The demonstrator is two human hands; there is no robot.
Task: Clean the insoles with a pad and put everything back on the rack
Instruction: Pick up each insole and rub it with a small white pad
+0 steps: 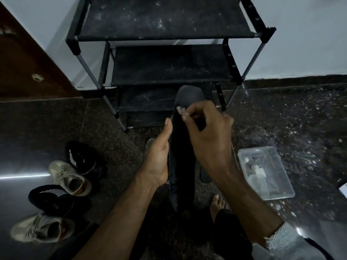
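My left hand [159, 160] grips a long dark insole [182, 158] along its left edge, holding it upright in front of me. My right hand [208, 132] pinches a small white pad [180, 110] against the insole's upper part near the toe end. Another dark insole [205, 175] lies on the floor behind my right wrist, and a grey one [148, 147] shows behind my left hand. The black shoe rack [169, 62] stands straight ahead against the wall, its shelves bare and dusty.
Two beige sneakers [70, 177] and two black sneakers [82, 158] lie on the dark speckled floor at the left. A clear plastic tray [266, 171] with small items sits at the right. A brown door [24, 59] is at the far left. My bare foot [217, 203] is below.
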